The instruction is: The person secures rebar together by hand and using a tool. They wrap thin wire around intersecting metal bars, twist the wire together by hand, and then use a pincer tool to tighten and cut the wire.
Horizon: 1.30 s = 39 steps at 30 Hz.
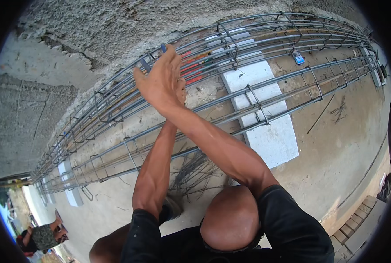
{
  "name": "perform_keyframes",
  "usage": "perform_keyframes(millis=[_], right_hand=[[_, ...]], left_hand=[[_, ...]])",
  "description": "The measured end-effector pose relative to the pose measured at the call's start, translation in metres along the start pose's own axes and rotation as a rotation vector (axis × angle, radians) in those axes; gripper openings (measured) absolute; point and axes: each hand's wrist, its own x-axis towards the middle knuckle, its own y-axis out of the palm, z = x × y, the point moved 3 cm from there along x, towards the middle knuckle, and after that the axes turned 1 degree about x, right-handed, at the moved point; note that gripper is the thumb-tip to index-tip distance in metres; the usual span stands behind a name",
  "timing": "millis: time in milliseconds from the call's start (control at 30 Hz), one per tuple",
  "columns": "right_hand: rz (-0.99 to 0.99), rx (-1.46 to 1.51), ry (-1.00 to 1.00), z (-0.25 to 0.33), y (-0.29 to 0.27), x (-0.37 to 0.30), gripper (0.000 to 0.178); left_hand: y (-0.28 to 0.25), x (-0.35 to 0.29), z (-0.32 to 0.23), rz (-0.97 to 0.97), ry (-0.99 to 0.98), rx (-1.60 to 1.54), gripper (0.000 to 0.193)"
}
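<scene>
My right hand (160, 83) reaches over the far rebar cage (248, 50), with its thumb spread to the left and its fingers bent. A tool with dark blue handles (145, 65) sits between thumb and fingers; its working end is hidden. Crossing under my right wrist, my left arm leads to my left hand (182, 90). Only its curled fingers show beside the right hand, and what they grip is out of sight. Nearer to me runs a second cage (260, 104) of long steel bars with bent stirrups.
White blocks (265, 136) lie under the cages. Loose tie wire (193, 173) is heaped by my foot. A red object (193, 65) and a small blue packet (299, 58) lie among the bars. Rough concrete (94, 30) borders the far side. Another person (42, 236) is at lower left.
</scene>
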Motion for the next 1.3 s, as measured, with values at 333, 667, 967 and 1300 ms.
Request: perform_keyframes(millis=[333,667,967,1300], right_hand=[[0.156,0.030,-0.186,-0.002,0.029,0.015,0.020],[1.251,0.920,0.042,-0.037,0.013,0.060,0.013],[0.407,0.277,0.025,-0.002,-0.004,0.023,0.086],[0.113,-0.089,-0.363,-0.010,0.072,-0.005,0.029]], left_hand=[[-0.025,-0.003,-0.014,-0.127,0.361,0.204,0.013],[-0.001,-0.003,-0.052,0.535,-0.099,0.163,0.011],[0.011,-0.011,-0.039,-0.090,0.116,0.306,0.014],[-0.025,-0.013,-0.014,-0.640,0.430,0.589,0.017]])
